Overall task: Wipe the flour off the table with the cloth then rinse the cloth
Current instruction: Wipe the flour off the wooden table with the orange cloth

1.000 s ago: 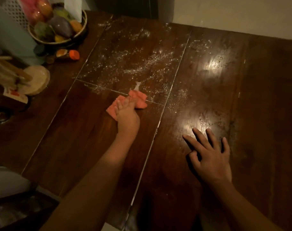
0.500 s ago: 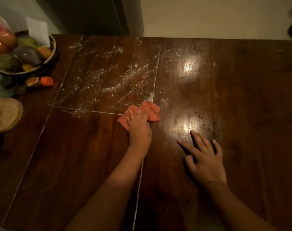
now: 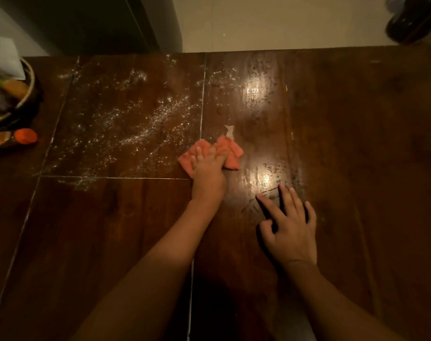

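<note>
Hands lie apart on the table point(image 3: 357, 168). The left hand point(image 3: 208, 173) reaches forward and presses flat on the cloth point(image 3: 230, 153), its fingers point(image 3: 213, 152) stretched out over the fabric rather than curled round it. The right hand point(image 3: 289, 227) rests nearer the person and further right, palm down on bare wood with fingers spread, holding nothing and well clear of the cloth.

The cloth sits under the left fingertips, straddling the pale seam point(image 3: 202, 107) that runs away from the person between two table panels. It is salmon-orange, crumpled and unevenly folded, showing to the left of the fingers and bunching out to their right. A small pale tag point(image 3: 230, 131) sticks out from its far edge.

Flour point(image 3: 135, 124) lies as scattered white specks and streaks over the panel to the left of and beyond the cloth, with a lighter dusting just across the seam near the table's far edge. The seams themselves show as thin white lines. Right of the cloth the dark wood is glossy, with two bright reflections.

At the left edge stands a basket point(image 3: 28, 92) of fruit with a small orange-capped bottle point(image 3: 25, 136) lying beside it. A dark, blurred object point(image 3: 413, 18) sits beyond the table's far right corner.
</note>
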